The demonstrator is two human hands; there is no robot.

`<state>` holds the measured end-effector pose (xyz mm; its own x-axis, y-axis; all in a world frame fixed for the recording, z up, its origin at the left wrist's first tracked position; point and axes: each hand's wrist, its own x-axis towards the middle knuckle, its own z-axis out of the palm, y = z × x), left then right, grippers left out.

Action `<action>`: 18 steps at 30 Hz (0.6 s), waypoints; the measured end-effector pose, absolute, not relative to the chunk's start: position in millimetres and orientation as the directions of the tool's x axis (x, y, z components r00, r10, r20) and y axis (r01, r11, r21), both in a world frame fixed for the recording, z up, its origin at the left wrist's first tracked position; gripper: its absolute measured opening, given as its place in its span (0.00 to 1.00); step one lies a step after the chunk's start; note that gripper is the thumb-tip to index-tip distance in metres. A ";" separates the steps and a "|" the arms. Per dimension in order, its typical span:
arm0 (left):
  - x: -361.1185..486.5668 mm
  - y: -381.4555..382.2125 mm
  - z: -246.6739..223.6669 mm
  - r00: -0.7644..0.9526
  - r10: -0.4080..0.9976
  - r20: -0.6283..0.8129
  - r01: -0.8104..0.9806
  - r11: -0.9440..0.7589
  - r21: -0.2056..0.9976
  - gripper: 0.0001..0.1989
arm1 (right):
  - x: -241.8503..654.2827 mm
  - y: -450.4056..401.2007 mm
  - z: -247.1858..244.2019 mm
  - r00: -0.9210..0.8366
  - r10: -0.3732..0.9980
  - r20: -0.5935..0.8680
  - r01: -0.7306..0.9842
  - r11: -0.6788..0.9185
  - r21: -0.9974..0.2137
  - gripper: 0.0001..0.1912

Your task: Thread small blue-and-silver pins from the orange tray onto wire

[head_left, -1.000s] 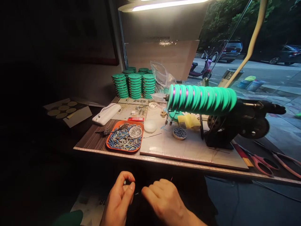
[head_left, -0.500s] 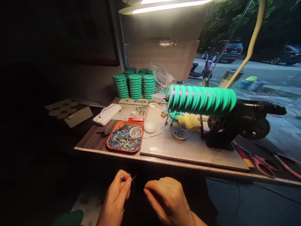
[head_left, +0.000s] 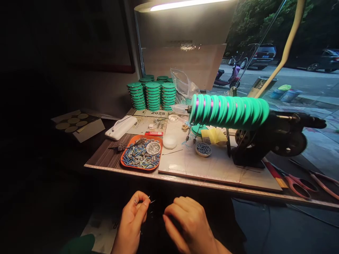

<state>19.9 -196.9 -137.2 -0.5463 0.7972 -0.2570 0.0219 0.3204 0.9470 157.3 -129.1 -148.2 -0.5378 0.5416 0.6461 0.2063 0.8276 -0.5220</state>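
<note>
Below the table edge, my left hand (head_left: 132, 219) is closed in a pinch between thumb and forefinger. A tiny, thin, shiny piece (head_left: 152, 201) sticks out of its fingertips, too small to tell its kind. My right hand (head_left: 186, 220) is a short way to the right, its back toward me and its fingers curled in against the thumb. Whatever it may grip is hidden. Above the hands, an orange tray (head_left: 122, 163) holds many blue-striped and grey small parts, with a round dish of silvery bits (head_left: 153, 148) inside it.
A black geared winder (head_left: 267, 141) carries a row of green foam spools (head_left: 230, 111). More green spools (head_left: 152, 97) stand stacked behind. On the table are a dish of dark beads (head_left: 203, 149), a white round lid (head_left: 170, 141), a thin metal rod (head_left: 172, 152) and pink-handled scissors (head_left: 298, 185).
My left hand has shifted slightly right and the shiny piece shows a little more at its fingertips. The right hand stays curled in nearly the same place. The view has shifted slightly.
</note>
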 end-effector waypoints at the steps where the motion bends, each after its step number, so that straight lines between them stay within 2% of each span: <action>1: 19.9 -196.7 -137.3 -0.544 0.798 -0.259 0.021 0.321 0.947 0.28 | 157.3 -128.8 -148.2 -0.538 0.540 0.647 0.206 0.829 -0.520 0.11; 9: 20.4 -199.7 -140.9 -0.543 0.803 -0.246 0.067 0.333 0.941 0.25 | 156.6 -129.1 -149.2 -0.542 0.532 0.651 0.203 0.834 -0.513 0.11; 15: 19.5 -206.4 -147.2 -0.581 0.812 -0.063 0.378 0.337 0.862 0.17 | 156.4 -131.4 -147.9 -0.525 0.542 0.656 0.192 0.826 -0.529 0.10; 18: 20.6 -210.1 -147.4 -0.574 0.818 -0.018 0.460 0.340 0.820 0.14 | 156.2 -130.7 -148.2 -0.520 0.551 0.653 0.195 0.821 -0.537 0.11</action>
